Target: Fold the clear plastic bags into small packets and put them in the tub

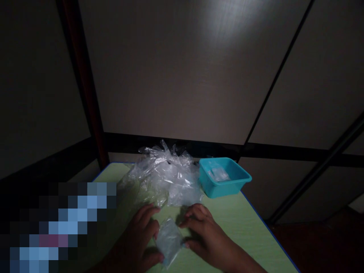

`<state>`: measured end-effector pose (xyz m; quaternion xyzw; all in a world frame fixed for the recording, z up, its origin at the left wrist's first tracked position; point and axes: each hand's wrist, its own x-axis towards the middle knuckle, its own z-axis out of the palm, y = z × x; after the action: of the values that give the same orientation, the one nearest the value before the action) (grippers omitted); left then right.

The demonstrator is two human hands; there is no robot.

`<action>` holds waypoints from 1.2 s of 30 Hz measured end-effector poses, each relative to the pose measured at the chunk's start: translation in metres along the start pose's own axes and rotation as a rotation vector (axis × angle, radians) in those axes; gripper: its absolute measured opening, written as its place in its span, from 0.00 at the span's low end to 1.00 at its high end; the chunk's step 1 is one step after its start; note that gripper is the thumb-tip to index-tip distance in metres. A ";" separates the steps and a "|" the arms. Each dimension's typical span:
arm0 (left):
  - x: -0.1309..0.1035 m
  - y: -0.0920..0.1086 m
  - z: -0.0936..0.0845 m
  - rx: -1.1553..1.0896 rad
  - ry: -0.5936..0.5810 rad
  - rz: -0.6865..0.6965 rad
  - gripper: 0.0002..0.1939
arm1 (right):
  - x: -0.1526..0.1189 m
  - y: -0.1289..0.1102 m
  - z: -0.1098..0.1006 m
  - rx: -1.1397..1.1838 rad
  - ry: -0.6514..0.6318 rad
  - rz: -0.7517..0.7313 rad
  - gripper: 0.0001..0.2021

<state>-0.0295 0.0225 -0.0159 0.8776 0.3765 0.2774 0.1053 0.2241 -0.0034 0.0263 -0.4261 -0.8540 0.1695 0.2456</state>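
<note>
A flat, folded square of clear plastic (169, 241) lies on the table in front of me, between my hands. My left hand (142, 239) is at its left side, fingers apart, with the thumb touching the lower left edge. On the other side, my right hand (203, 237) has bent, parted fingers, and its thumb tip meets the square's right edge. Neither hand grips it. Just beyond my fingers spreads a loose pile of crumpled clear plastic (173, 176), with finger-like tips resembling disposable gloves.
A turquoise plastic basin (223, 189) stands at the table's far right edge, with folded clear plastic (219, 173) inside. The pale green table (241, 227) has a blue edge. Dark panels (176, 76) rise behind it. Pixelation covers the lower left.
</note>
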 end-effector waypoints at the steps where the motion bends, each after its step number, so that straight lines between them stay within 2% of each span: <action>1: 0.000 0.001 -0.001 -0.001 0.014 0.014 0.14 | 0.000 -0.001 0.000 0.010 0.002 -0.013 0.15; 4: 0.000 0.000 -0.002 0.013 0.049 0.045 0.10 | 0.000 -0.004 0.000 0.028 0.012 -0.032 0.09; 8: 0.000 -0.005 -0.004 0.053 0.007 0.036 0.09 | -0.001 -0.009 0.001 0.040 -0.017 -0.061 0.04; 13: -0.002 -0.008 -0.003 0.072 -0.020 0.043 0.11 | 0.002 -0.020 -0.003 0.077 -0.147 -0.173 0.07; 16: -0.002 -0.005 -0.001 0.068 0.028 0.056 0.10 | 0.003 -0.022 -0.006 0.058 -0.191 -0.173 0.09; 20: -0.001 -0.001 -0.001 0.048 0.073 0.077 0.06 | 0.000 -0.016 -0.007 0.034 -0.146 -0.113 0.07; 27: 0.002 0.009 -0.013 -0.084 -0.032 0.198 0.04 | -0.004 -0.003 -0.009 -0.112 -0.053 0.008 0.06; 30: 0.005 0.011 -0.021 -0.112 -0.031 0.216 0.03 | -0.003 -0.006 -0.011 -0.101 -0.011 0.015 0.09; 32: 0.007 0.010 -0.024 -0.100 -0.033 0.230 0.04 | -0.004 -0.010 -0.012 -0.058 -0.017 -0.018 0.15; 34: 0.008 0.007 -0.025 -0.047 -0.066 0.281 0.13 | -0.005 -0.014 -0.015 -0.015 -0.086 -0.039 0.24; 36: 0.008 0.004 -0.026 0.023 -0.132 0.322 0.24 | -0.006 -0.017 -0.017 0.025 -0.219 -0.027 0.30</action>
<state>-0.0372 0.0246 0.0104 0.9441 0.2264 0.2280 0.0741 0.2261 -0.0170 0.0474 -0.3906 -0.8792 0.2222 0.1583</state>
